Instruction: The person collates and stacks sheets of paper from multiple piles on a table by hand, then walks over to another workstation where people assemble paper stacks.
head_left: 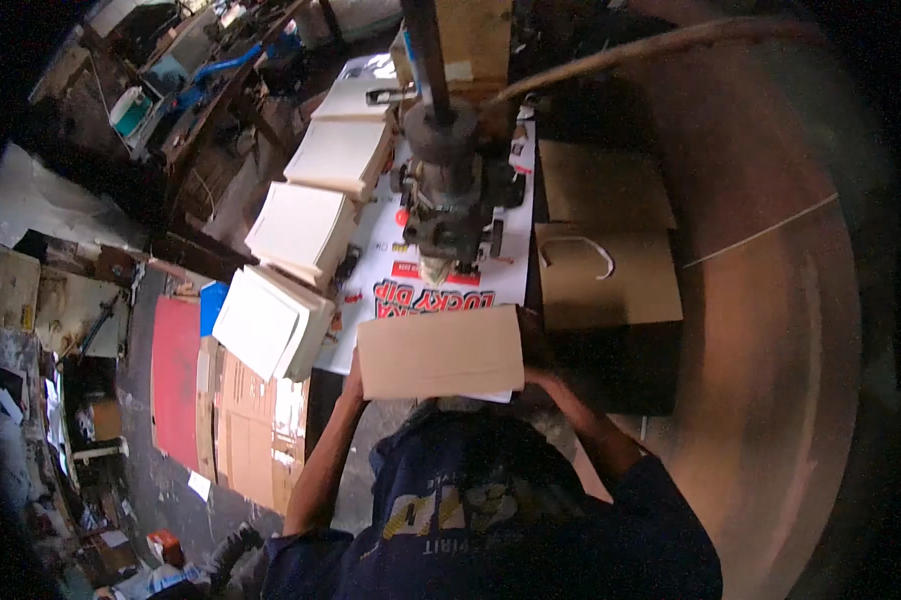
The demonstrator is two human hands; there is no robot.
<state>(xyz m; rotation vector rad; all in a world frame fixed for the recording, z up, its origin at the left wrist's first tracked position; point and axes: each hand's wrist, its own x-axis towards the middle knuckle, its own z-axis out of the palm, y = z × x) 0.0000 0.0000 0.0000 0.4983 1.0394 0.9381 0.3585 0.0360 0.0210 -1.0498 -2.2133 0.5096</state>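
Note:
A stack of paper with a plain brown card [441, 352] on top is held level in front of my chest, and a sliver of white sheet shows under its near right edge. My left hand [354, 376] grips its left end. At the opposite end my right hand [537, 356] closes on it, mostly in shadow. The card hides most fingers of both hands. Just beyond the stack stands a dark machine head [446, 205] on a vertical column. Beneath the machine lies a white printed sheet [371, 275] with red and black lettering.
Several thick white paper stacks [301, 230] run in a row along the left of the table. An opened brown carton [611, 275] sits to the right. Flattened cardboard [256, 425] and a red board [177, 380] are at lower left. A hose [651, 50] arches at upper right.

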